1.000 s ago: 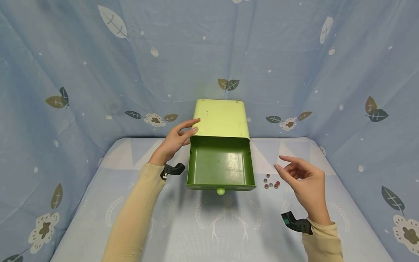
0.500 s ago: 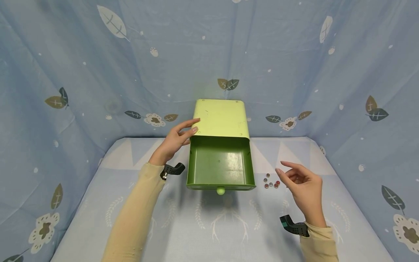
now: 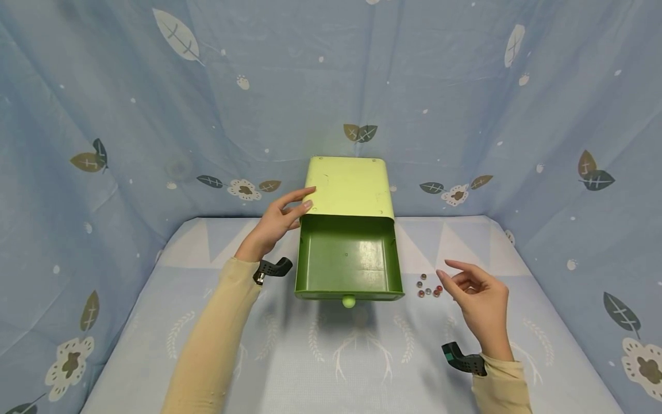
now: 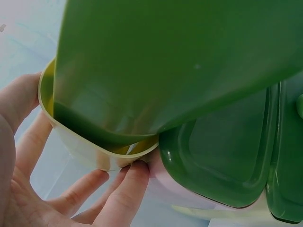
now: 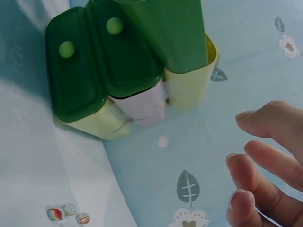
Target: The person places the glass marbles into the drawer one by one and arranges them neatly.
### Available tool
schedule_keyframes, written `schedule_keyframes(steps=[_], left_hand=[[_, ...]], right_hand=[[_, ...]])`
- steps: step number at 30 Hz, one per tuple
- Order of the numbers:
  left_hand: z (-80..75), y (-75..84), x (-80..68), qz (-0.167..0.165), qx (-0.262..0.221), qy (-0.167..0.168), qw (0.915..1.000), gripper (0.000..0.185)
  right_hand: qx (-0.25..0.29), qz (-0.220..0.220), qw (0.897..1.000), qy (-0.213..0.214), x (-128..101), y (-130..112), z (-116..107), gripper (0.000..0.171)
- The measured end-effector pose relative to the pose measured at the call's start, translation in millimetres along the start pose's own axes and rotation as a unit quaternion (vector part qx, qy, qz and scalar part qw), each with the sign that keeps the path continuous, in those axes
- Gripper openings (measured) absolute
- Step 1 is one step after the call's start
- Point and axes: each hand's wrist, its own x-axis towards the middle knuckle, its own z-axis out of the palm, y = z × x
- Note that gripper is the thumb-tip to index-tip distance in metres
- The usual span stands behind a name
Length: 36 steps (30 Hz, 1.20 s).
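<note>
A small drawer unit [image 3: 347, 187] with a pale yellow-green casing stands at the middle back. Its top drawer [image 3: 346, 259], dark green with a round light-green knob [image 3: 349, 301], is pulled out. My left hand [image 3: 271, 227] rests on the casing's left upper edge, fingers spread over the top and side; the left wrist view shows its fingertips [image 4: 137, 168] against the casing wall. My right hand [image 3: 481, 299] hovers to the right, thumb and index finger apart, nothing between them. Just left of it lie several small glass marbles [image 3: 428, 292], some reddish.
Two closed green drawers sit below the open one, a middle drawer [image 5: 130, 56] in a pinkish casing and a bottom drawer [image 5: 75, 71]. A patterned cloth covers the table [image 3: 357, 368]. Blue curtains [image 3: 362, 75] hang behind and at both sides.
My right hand has moved slightly down and closer to the marbles, its thumb and index finger a little nearer each other. The left hand and the drawer have stayed put.
</note>
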Motion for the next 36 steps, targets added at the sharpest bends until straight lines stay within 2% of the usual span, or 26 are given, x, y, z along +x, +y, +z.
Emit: schedule_keyframes(steps=[16, 26, 36], left_hand=[[1.1, 1.6, 0.1, 0.001, 0.006, 0.002, 1.0000, 0.052], [0.6, 0.3, 1.0, 0.004, 0.007, -0.001, 1.0000, 0.053], [0.7, -0.6, 1.6, 0.001, 0.006, 0.001, 1.0000, 0.052]], right_hand=[[-0.012, 0.041, 0.999, 0.008, -3.8, 19.7, 3.2, 0.025], [-0.056, 0.107, 0.993, -0.008, -4.9, 39.3, 6.1, 0.026], [-0.090, 0.129, 0.987, -0.021, -6.4, 51.5, 11.4, 0.023]])
